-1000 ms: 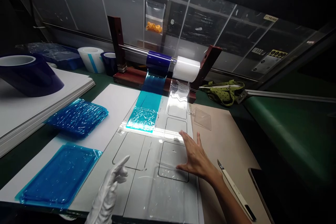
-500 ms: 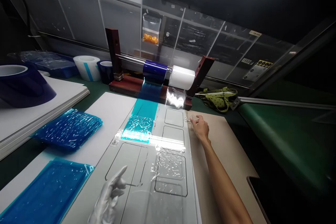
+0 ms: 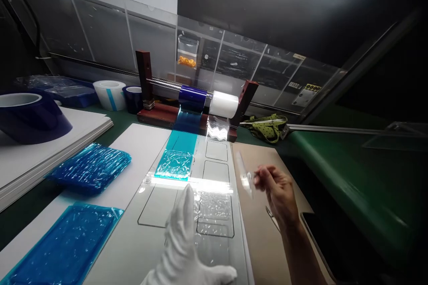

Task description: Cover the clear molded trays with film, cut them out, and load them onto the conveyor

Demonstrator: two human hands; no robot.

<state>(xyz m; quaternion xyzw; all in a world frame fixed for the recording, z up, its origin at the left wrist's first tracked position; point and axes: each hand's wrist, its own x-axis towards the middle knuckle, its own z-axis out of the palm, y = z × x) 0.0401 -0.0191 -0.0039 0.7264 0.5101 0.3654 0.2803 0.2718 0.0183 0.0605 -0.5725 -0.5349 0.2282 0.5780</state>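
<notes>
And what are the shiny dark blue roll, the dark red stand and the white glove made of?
The shiny dark blue roll looks like glossy plastic film: its unrolled strip turns see-through bright blue. The dark red stand may be painted or stained wood, going by its blocky posts. The white glove on the left hand looks like soft, matte cloth: it wrinkles.

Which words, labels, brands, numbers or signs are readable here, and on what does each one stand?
No text can be read with certainty.
Yellow label on the clear panel: row of round black marks, too blurred to say if digits.
White label under it: too small.
Grey label, cream label: too small and blurred.
</notes>
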